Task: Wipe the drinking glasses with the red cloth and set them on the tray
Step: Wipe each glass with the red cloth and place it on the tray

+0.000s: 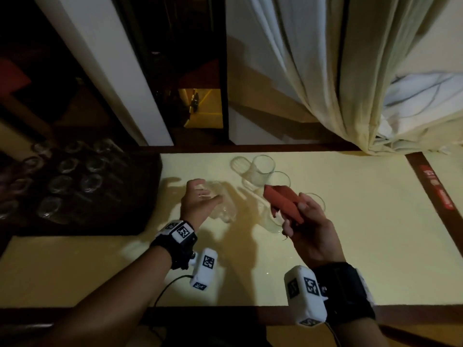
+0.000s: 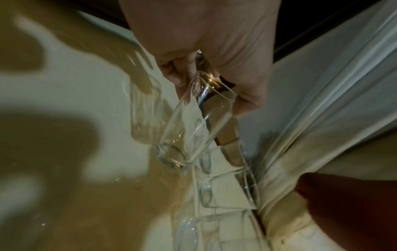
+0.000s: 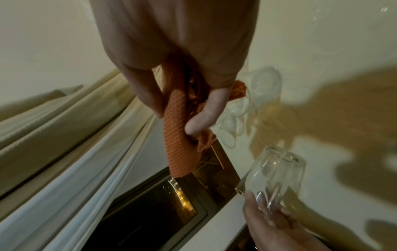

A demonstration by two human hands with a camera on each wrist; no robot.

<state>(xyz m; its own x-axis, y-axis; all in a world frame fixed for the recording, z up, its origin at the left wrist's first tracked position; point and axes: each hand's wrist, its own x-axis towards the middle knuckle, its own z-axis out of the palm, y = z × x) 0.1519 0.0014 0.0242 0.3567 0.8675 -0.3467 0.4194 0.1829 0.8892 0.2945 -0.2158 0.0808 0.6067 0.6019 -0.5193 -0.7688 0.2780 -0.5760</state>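
Judging by the dark tray point(image 1: 140, 196) at the desk's point(image 1: 350, 246) left end, already crowded with upturned drinking glasses point(image 1: 72, 181), most of the work looks done. The left hand point(image 1: 198, 206) has its grip closed around one tilted glass point(image 1: 220, 204), the right hand point(image 1: 308, 226) grips the folded red cloth point(image 1: 280, 201), and some four more glasses point(image 1: 263, 171) wait on the desk. Only a red sticker point(image 1: 437, 187) on the desk's brown edge carries print, too small to read.

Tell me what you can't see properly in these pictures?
- Tray, head view: too dark to count its glasses; the left edge cuts it off.
- Held glass, head view: blurred, and the left hand covers part, so its cleanness is unknown.
- Cloth, right wrist view: the right hand hides its upper part.
- Glasses behind the cloth, head view: count unclear.
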